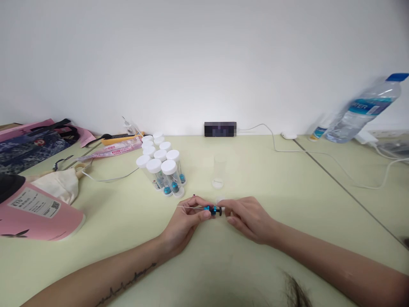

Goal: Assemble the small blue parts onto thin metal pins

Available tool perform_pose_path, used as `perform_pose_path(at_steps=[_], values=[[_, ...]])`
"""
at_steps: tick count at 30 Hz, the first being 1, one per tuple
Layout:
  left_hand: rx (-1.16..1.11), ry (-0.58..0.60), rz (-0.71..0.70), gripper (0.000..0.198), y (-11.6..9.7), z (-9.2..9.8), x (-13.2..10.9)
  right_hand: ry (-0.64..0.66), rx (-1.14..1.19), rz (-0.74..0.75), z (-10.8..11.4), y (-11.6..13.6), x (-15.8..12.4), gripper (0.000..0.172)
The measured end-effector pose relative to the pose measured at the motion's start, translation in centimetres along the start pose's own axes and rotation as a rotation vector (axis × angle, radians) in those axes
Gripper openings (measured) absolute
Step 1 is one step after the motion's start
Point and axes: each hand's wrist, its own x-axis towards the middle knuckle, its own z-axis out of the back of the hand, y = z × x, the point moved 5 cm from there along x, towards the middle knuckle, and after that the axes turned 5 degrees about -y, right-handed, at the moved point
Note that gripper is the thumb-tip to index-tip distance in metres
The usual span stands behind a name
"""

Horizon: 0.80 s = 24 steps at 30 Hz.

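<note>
My left hand pinches a small blue and black part between thumb and fingers. A thin metal rod sticks out of it to the left, and a black disc forms its right end. Beside that disc is my right hand, its index fingertip at or very near it and the thumb held apart below. A pale, translucent piece, perhaps a cap, shows just behind the fingertips, partly hidden. Farther back stands a clear tube with a whitish bottom.
Several white-capped clear tubes with blue parts inside stand grouped left of centre. A pink cup is at the left edge, near a cream cloth pouch. A dark-screened device, white cable and water bottle line the wall.
</note>
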Motion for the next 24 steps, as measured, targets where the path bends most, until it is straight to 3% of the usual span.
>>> perform_pose_path(at_steps=[24], values=[[-0.005, -0.025, -0.018, 0.016, 0.01, 0.16, 0.05, -0.001, -0.020, -0.026, -0.05, -0.27, 0.02, 0.033]])
